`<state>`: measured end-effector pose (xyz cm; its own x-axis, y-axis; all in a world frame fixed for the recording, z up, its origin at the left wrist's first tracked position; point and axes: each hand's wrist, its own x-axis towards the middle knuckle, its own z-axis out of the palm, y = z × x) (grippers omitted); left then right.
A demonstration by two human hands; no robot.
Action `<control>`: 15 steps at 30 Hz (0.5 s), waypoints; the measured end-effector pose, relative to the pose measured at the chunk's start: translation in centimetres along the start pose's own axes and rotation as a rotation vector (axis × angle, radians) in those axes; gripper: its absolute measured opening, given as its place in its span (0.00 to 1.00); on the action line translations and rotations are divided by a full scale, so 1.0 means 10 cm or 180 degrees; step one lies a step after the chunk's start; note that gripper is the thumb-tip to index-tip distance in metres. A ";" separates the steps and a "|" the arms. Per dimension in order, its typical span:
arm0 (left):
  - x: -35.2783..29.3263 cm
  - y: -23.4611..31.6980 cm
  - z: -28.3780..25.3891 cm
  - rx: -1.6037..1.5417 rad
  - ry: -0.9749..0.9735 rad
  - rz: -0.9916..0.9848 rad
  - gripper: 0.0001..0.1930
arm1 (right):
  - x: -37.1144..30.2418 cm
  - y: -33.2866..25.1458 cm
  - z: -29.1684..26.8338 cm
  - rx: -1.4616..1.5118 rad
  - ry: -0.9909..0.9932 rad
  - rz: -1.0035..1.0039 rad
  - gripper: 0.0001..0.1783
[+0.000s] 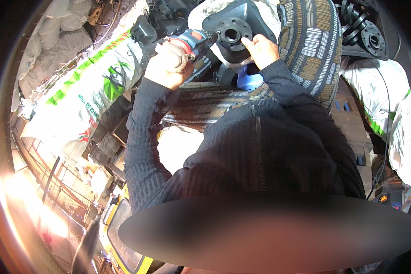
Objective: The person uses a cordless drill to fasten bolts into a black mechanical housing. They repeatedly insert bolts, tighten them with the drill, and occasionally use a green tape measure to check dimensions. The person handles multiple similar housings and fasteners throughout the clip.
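Power tool (194, 41) in the left hand (163, 71), clenched round the body, its dark nose pointing at the left rim of a black housing (244, 33); I can't tell whether the two touch. That housing lies beyond the person's chest, its round holed face turned up. At its right edge, the right hand (263, 51) is partly curled, fingertips against the rim, though whether they pinch it I can't tell. A patterned cushion (310, 50) curves round the right side, near a blue piece (250, 81).
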<state>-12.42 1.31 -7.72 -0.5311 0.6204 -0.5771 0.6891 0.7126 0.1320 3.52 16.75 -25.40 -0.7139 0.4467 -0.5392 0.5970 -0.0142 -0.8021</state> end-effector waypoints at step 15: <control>0.15 -0.18 0.25 0.0214 0.0710 0.0777 0.15 | 0.01 -0.04 -0.01 0.0288 -0.0306 0.0294 0.23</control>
<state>-13.23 0.16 -10.86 -0.4362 0.8318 -0.3433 0.8362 0.5156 0.1869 3.22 16.87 -25.08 -0.6919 0.3523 -0.6302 0.6293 -0.1337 -0.7656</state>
